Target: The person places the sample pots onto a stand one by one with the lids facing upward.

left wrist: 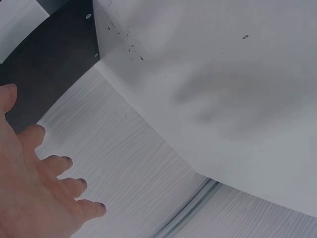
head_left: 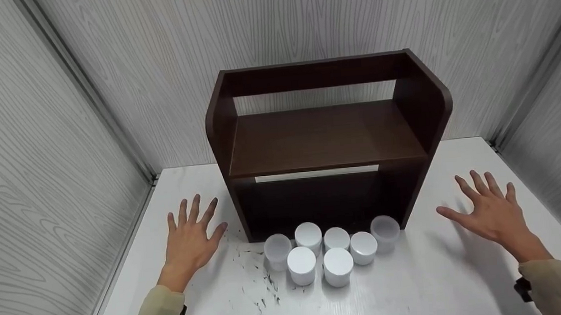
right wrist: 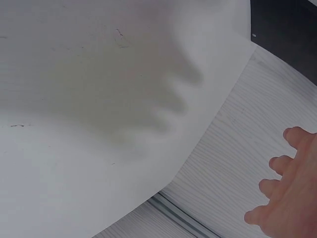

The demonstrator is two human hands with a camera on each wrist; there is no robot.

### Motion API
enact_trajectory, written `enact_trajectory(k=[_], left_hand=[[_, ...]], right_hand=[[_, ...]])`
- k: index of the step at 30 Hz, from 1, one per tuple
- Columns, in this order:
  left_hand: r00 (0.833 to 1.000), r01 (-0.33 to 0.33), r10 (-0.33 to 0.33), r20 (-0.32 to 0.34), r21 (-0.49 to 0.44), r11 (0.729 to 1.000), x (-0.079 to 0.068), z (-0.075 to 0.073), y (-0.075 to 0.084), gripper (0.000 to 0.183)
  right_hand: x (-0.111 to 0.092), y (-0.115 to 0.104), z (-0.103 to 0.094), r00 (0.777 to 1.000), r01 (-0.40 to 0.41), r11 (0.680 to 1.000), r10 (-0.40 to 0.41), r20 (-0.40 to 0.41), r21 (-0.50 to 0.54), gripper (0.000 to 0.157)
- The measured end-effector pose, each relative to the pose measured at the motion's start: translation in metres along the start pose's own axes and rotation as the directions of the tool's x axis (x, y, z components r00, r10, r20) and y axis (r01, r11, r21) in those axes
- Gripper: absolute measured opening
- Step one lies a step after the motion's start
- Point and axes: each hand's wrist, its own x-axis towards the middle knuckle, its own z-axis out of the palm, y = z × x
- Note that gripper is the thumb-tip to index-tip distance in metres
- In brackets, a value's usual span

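Note:
My left hand [head_left: 189,242], fingers spread and holding nothing, hovers over the white table left of a dark brown two-tier shelf [head_left: 326,139]. On the shelf's other side my right hand [head_left: 495,215] is spread the same way, also with nothing in it. Between them, at the foot of the shelf, stands a cluster of small round jars. Several have opaque white lids, among them a front jar [head_left: 338,265] and a back one [head_left: 308,236]. Two look translucent: one at the left end [head_left: 278,250] and one at the right end [head_left: 385,230]. Neither hand touches a jar.
Grey wood-grain panels [head_left: 86,168] enclose the white table [head_left: 372,305] at the back and sides. Dark scuff marks [head_left: 267,281] lie on the tabletop left of the jars. Both shelf tiers hold nothing visible.

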Motion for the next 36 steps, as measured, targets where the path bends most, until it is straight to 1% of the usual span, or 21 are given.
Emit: enact_trajectory(k=[6,11,19,28,36], left_hand=[[1.0,-0.003,0.002,-0.021,-0.018,1.0,-0.009,0.0,0.004,0.067],[1.0,0.004,-0.005,-0.024,-0.03,1.0,-0.016,0.0,0.005,0.068],[0.999,-0.006,0.005,-0.047,-0.035,0.999,-0.027,0.002,0.008,0.066],[0.999,0.002,-0.004,-0.048,-0.051,0.999,-0.043,0.003,0.013,0.067],[0.996,-0.007,0.001,-0.085,-0.062,0.998,-0.053,-0.001,0.021,0.065]], right_hand=[[-0.009,0.0,0.001,1.0,0.004,1.0,-0.004,-0.02,0.005,0.099],[-0.018,-0.006,-0.001,0.999,0.019,0.999,-0.017,-0.047,0.034,0.098],[-0.03,-0.014,-0.006,0.996,0.042,0.998,-0.039,-0.075,0.038,0.097],[-0.045,-0.021,-0.002,0.992,0.058,0.998,-0.054,-0.11,0.033,0.101],[-0.06,-0.029,0.0,0.984,0.08,0.995,-0.07,-0.163,0.055,0.104]])
